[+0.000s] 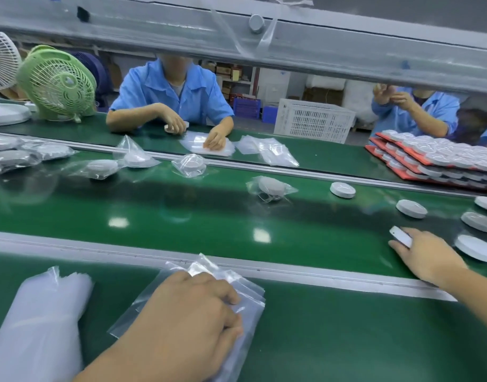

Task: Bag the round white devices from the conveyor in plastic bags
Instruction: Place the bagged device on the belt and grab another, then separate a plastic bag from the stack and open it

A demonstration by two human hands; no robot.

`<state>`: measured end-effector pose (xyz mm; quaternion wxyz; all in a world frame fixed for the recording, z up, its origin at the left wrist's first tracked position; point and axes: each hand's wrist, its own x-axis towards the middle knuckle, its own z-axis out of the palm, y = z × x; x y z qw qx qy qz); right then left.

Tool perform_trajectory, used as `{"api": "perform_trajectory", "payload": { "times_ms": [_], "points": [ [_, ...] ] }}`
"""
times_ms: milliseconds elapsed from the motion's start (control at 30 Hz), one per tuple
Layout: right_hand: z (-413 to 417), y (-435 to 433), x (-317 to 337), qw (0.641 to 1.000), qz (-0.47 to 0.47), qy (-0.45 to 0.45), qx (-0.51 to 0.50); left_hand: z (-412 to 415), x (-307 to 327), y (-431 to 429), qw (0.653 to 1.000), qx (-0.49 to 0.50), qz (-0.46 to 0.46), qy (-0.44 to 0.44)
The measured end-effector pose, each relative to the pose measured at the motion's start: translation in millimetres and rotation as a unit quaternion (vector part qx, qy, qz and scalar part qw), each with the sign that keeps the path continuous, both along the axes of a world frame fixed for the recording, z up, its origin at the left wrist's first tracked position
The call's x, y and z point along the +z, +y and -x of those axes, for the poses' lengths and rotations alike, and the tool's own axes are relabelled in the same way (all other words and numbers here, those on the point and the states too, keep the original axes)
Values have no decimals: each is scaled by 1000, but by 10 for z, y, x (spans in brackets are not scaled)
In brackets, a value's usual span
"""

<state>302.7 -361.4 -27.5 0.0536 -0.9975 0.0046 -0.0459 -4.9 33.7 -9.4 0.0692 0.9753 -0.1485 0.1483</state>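
Observation:
My right hand reaches over the green conveyor belt and holds a round white device on edge between its fingers. More bare white devices lie on the belt around it: one just to its right, one beyond it, one farther left. My left hand presses with curled fingers on a small stack of clear plastic bags on the near green table. Bagged devices sit farther left on the belt.
A thick pile of plastic bags lies at my near left. Across the belt two people in blue work; one handles bags. Red trays of devices stack at the far right. Two fans stand far left. A grey beam crosses overhead.

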Motion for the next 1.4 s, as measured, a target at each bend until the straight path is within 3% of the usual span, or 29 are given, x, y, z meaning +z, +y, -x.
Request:
{"api": "perform_trajectory", "payload": {
  "times_ms": [100, 200, 267, 333, 400, 433, 500, 600, 700, 733, 833, 967, 1133, 1267, 1400],
  "points": [
    [218, 13, 103, 996, -58, -46, 51, 22, -35, -13, 1000, 10, 20, -1],
    [699, 481, 293, 968, -86, -106, 211, 20, -41, -16, 995, 54, 86, -14],
    [1115, 832, 339, 916, -94, -177, 348, 14, -3, -33, 986, 83, 137, -38],
    [1579, 1160, 318, 833, -95, -244, 488, 5, 31, -44, 978, 111, 172, -42],
    [1969, 1377, 232, 767, -114, -224, 591, -3, 14, -43, 970, 128, 205, -38],
    [2114, 1446, 193, 762, -132, -197, 603, -5, 4, -47, 964, 131, 229, -33],
    [2249, 1504, 141, 762, -189, -135, 604, -24, -35, -42, 950, 122, 287, -23],
    [2280, 1628, 104, 738, -250, -195, 596, -18, -52, -44, 927, 70, 367, 28],
    [2320, 1680, 95, 726, -437, -158, 507, 38, 19, -100, 852, -54, 485, 189],
    [2351, 1693, 106, 725, -494, -138, 460, 43, 21, -124, 849, -66, 483, 202],
    [2376, 1743, 110, 726, -590, -50, 349, 32, -18, -244, 886, -34, 455, 86],
    [2334, 1729, 194, 667, -662, 105, 324, 67, -80, -376, 859, -8, 512, 6],
    [2369, 1718, 271, 688, -648, 116, 304, 72, -94, -389, 853, -36, 521, 15],
    [2361, 1690, 257, 743, -582, 115, 310, 67, -123, -366, 916, -49, 398, 6],
    [2339, 1629, 223, 746, -584, 114, 299, 49, -141, -319, 943, -60, 325, -44]
  ]
}}
